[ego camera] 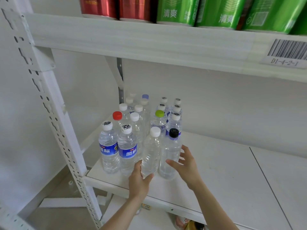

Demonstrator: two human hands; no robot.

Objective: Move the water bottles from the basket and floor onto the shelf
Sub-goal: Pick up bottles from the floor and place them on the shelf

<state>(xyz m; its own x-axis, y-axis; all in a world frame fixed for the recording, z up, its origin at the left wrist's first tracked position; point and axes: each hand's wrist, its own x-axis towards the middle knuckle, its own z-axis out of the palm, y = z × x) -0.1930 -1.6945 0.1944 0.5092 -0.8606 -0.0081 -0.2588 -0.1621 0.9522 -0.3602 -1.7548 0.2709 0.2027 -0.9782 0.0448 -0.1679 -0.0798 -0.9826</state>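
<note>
Several clear water bottles stand in rows on the left part of the white shelf (224,171). My left hand (138,180) grips the base of an unlabelled white-capped bottle (152,153), which leans slightly at the front of the group. Just to its right stands a black-capped bottle (171,151); my right hand (186,165) is beside it with fingers spread, fingertips at or near its side. Two blue-labelled bottles (127,150) stand front left. The basket is out of view.
A perforated white upright (54,117) frames the shelf's left side. The shelf above (149,40) carries red and green cans (179,10) and a barcode label (287,52). Something small and colourful shows on the floor (187,224) below the shelf edge.
</note>
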